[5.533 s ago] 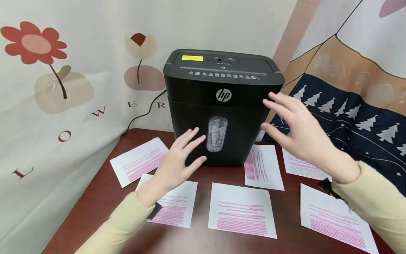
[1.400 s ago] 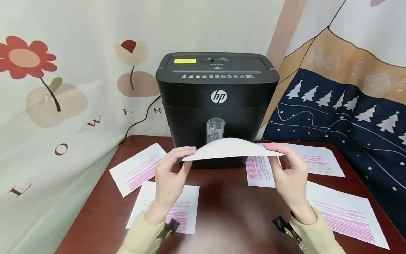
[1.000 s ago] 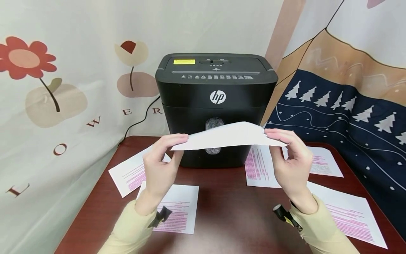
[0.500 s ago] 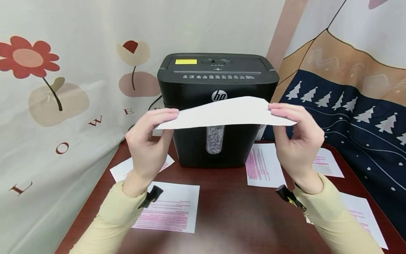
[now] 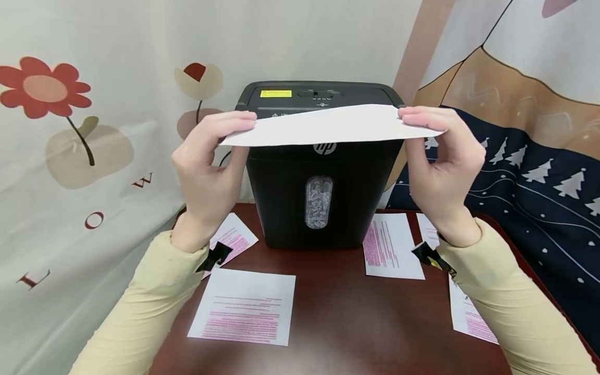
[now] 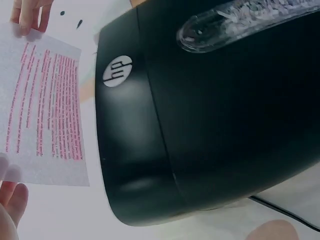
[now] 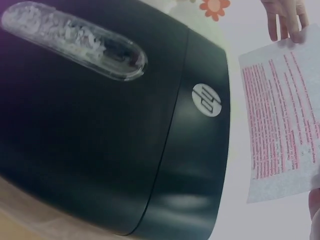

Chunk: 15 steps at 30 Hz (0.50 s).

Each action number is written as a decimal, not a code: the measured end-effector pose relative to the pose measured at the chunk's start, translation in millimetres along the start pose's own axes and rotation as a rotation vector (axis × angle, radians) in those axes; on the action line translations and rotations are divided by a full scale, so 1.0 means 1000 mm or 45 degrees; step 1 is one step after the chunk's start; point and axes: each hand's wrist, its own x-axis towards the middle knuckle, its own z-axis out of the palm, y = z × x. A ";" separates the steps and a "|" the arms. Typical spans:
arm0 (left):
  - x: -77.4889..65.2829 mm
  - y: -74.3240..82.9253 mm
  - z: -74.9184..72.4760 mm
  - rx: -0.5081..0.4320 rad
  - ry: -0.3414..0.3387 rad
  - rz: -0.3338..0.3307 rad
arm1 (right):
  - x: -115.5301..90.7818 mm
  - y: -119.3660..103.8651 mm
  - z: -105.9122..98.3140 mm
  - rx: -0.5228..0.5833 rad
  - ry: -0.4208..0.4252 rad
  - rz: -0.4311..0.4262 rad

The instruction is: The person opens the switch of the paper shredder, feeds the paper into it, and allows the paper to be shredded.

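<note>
The black shredder reads "hp", the white curtain "L O W"

Head cam: bright, even; soft glare on tabletop. Wrist cams: hazy, partly overexp., sheen on blk shredder.

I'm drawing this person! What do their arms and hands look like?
The sleeves are long, pale yellow and wrinkled. The left hand and right hand wear no gloves. A small black gadget sits at each wrist; the right one shows a bit of yellow.
</note>
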 end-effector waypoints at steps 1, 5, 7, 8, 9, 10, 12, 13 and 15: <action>0.002 -0.003 0.001 0.004 -0.011 -0.005 | 0.002 0.002 0.000 -0.001 -0.021 0.005; 0.008 -0.012 0.005 0.007 -0.057 -0.050 | 0.009 0.012 0.001 -0.022 -0.125 0.038; 0.011 -0.016 0.006 0.002 -0.067 -0.077 | 0.012 0.017 0.000 -0.046 -0.173 0.063; 0.012 -0.018 0.006 -0.001 -0.073 -0.087 | 0.014 0.020 0.001 -0.058 -0.192 0.075; 0.014 -0.019 0.007 -0.001 -0.081 -0.097 | 0.016 0.022 0.001 -0.069 -0.210 0.086; 0.015 -0.020 0.007 -0.008 -0.089 -0.115 | 0.017 0.025 0.001 -0.073 -0.228 0.106; 0.017 -0.024 0.007 -0.007 -0.105 -0.157 | 0.021 0.029 0.002 -0.082 -0.264 0.141; 0.019 -0.025 0.007 -0.005 -0.113 -0.179 | 0.023 0.031 0.003 -0.088 -0.283 0.161; 0.021 -0.029 0.008 0.006 -0.136 -0.212 | 0.028 0.034 0.004 -0.098 -0.320 0.192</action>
